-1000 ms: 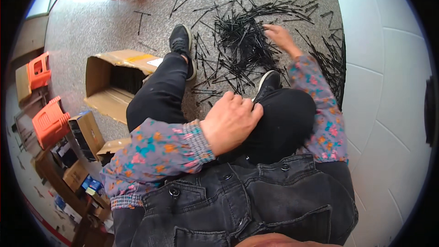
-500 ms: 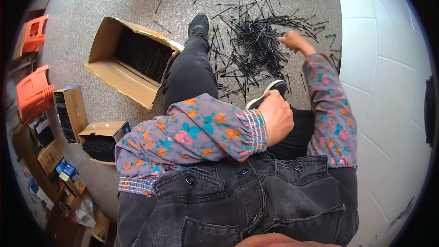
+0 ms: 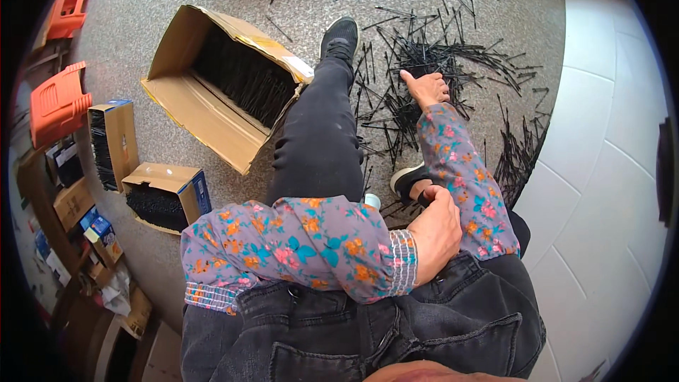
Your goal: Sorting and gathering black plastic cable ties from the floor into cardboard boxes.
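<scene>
A heap of thin black rods (image 3: 409,114) lies on the speckled floor, their kind too small to tell. My right hand (image 3: 426,90) is over the heap, its thumb stretched away from the fingers. I see nothing held in it; the fingertips meet the rods or lie just above them. My left hand (image 3: 437,237) rests low by my lap, back upward and fingers curled in. Whatever those fingers hold, if anything, is hidden. Left of my outstretched leg, an open cardboard box (image 3: 205,124) lies on its side with many black rods packed inside.
More black rods (image 3: 520,155) lie along the pale tiles (image 3: 587,141) at right. Two smaller boxes (image 3: 166,198) (image 3: 117,145) with black contents stand at left, near orange stools (image 3: 60,105). A small white object (image 3: 372,201) is beside my bent leg.
My right hand has moved left onto the heap and its thumb has spread. A bundle of rods now shows at the right, and my right leg has shifted. The view has shifted too.
</scene>
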Demonstrator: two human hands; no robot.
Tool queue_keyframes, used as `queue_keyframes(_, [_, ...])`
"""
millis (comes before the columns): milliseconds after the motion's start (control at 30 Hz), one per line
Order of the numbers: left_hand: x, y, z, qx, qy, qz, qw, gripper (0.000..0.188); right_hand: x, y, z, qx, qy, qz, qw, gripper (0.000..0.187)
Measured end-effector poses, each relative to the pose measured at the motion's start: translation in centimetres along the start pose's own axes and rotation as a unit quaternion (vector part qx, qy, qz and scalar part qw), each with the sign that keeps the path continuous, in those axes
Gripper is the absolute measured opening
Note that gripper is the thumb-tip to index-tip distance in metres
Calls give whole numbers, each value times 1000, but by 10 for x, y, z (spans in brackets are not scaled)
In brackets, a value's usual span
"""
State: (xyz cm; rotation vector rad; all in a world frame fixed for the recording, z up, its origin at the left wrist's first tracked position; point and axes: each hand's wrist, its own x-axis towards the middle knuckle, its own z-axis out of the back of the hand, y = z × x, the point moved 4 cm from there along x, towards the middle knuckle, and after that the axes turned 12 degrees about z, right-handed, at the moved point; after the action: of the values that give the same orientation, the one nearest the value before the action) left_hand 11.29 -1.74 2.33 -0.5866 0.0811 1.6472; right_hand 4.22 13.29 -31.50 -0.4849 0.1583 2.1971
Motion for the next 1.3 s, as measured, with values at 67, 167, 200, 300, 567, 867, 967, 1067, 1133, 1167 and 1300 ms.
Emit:
queue_keyframes(67, [0, 1, -4, -1, -3, 13, 1000, 30, 0, -4, -8, -18, -2, 33, 999, 75])
queue_keyframes(167, [1, 1, -8, -4, -16, 31, 999, 30, 8, -27, -14, -60, -12, 92, 994, 67])
queue_keyframes(200, [1, -1, -8, -19, -19, 21, 999, 29, 15, -42, -17, -58, 11, 97, 993, 56])
queue_keyframes(300, [2, -8, -12, -50, -26, 0, 998, 28, 22, -70, -10, -42, 49, 118, 991, 41])
queue_keyframes(567, [18, -7, -15, -102, -76, -11, 992, 17, 30, -117, 71, 113, 125, 222, 960, 23])
queue_keyframes(867, [35, 42, 3, -98, -32, 94, 990, 29, -75, -113, 229, 608, 277, 216, 713, 15])
queue_keyframes(967, [32, 66, 26, -145, -86, 162, 972, 38, -111, -110, 258, 657, 275, 241, 659, 18])
queue_keyframes(1067, [35, 102, 34, -283, -153, 188, 928, 44, -142, -99, 273, 678, 296, 276, 613, 22])
queue_keyframes(1133, [39, 123, 29, -474, -192, 163, 844, 49, -161, -89, 279, 691, 300, 303, 584, 22])
queue_keyframes(1167, [43, 121, 33, -466, -193, 159, 849, 49, -166, -88, 282, 698, 298, 312, 571, 23])
queue_keyframes(1300, [49, 109, 45, -576, -213, 97, 783, 56, -170, -87, 283, 708, 284, 327, 558, 22])
